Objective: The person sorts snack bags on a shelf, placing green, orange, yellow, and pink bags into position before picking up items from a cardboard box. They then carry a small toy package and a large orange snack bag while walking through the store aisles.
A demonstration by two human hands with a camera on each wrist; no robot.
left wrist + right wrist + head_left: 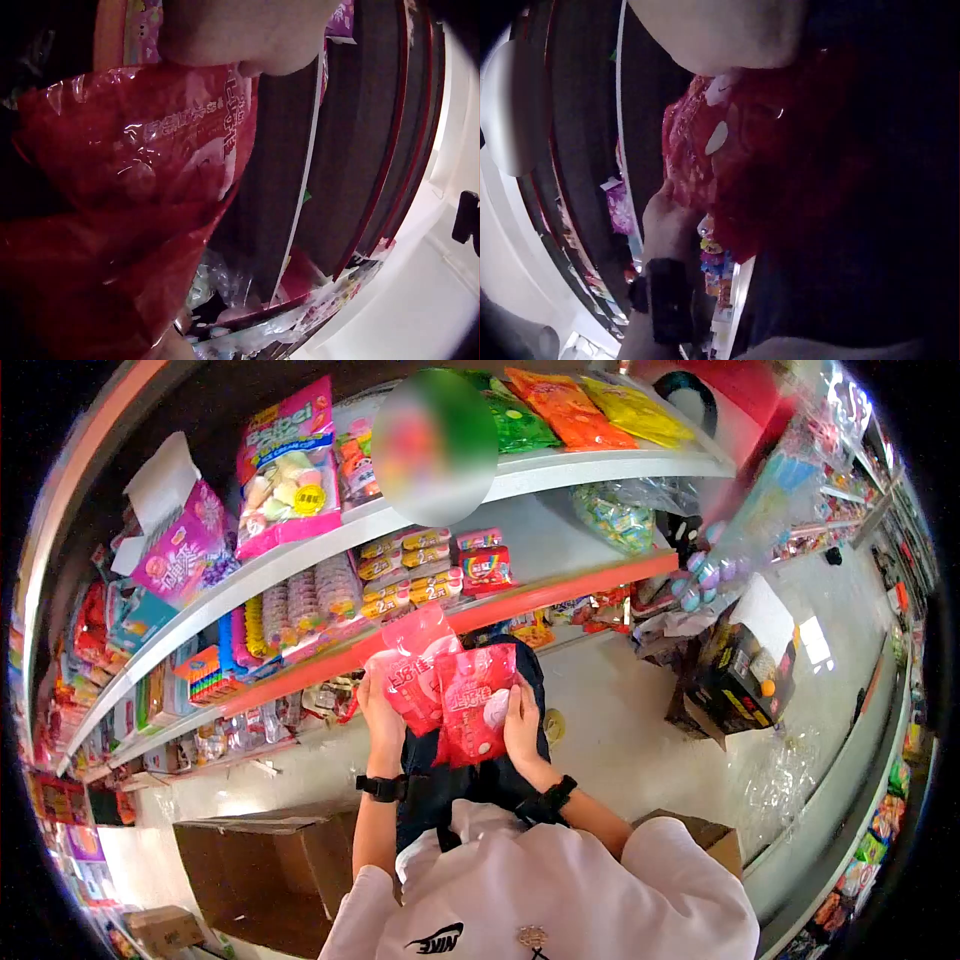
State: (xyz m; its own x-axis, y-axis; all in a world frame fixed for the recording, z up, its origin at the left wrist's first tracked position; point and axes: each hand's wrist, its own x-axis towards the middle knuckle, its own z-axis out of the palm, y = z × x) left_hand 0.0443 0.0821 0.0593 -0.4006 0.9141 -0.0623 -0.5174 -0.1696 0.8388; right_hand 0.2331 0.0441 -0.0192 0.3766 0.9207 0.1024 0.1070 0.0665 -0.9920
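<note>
A long shelving unit (600,464) filled with sweets is seen across the upper part of the head view, and an open cardboard box (270,860) is placed at the lower left. In the centre of the frame, below the red-edged shelf, two red packets are held up: the left packet (412,678) is gripped by the left hand (380,715), and the right packet (473,710) is gripped at its edge by the right hand (522,722), with the fingers curled round it. The packets overlap. As far as can be judged, both are lifted but neither is set on a shelf yet.

In the left wrist view only the crinkled film of the left packet (127,187) is shown closely; the fingers are not seen there. In the right wrist view the left hand (667,221) and its black wrist strap (667,296) are shown from the other side.
</note>
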